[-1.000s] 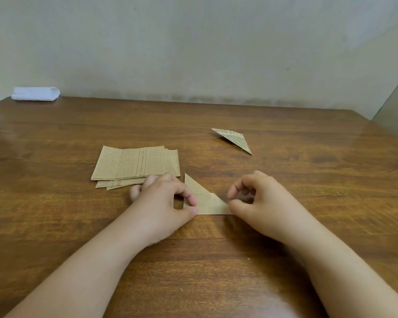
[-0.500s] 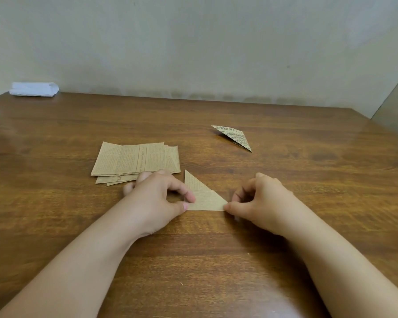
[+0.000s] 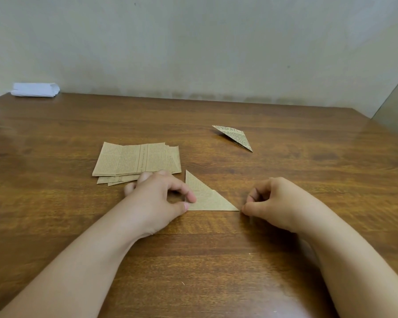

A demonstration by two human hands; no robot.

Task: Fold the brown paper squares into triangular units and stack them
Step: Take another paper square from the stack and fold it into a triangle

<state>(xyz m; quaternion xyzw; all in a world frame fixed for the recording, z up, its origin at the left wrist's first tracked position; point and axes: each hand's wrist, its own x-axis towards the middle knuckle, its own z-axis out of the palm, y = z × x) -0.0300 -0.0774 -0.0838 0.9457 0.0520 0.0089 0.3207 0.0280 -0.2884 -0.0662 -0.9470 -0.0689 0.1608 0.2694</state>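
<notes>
A brown paper triangle [image 3: 206, 199] lies flat on the wooden table [image 3: 216, 260] between my hands. My left hand [image 3: 156, 200] pinches its left corner between index fingertip and thumb. My right hand [image 3: 278, 203] has its fingers curled, and the thumb tip sits at the triangle's right point, holding nothing. A stack of flat brown printed squares [image 3: 136, 160] lies just behind my left hand. One folded triangular unit [image 3: 236, 136] lies farther back, right of centre.
A white folded bundle [image 3: 35, 89] sits at the table's far left corner against the wall. The table's right edge runs off at the far right. Bare wood surrounds the papers.
My right thumb has slid to the right along the triangle's lower edge, from near its middle to its right point. My left hand has kept its pinch on the left corner.
</notes>
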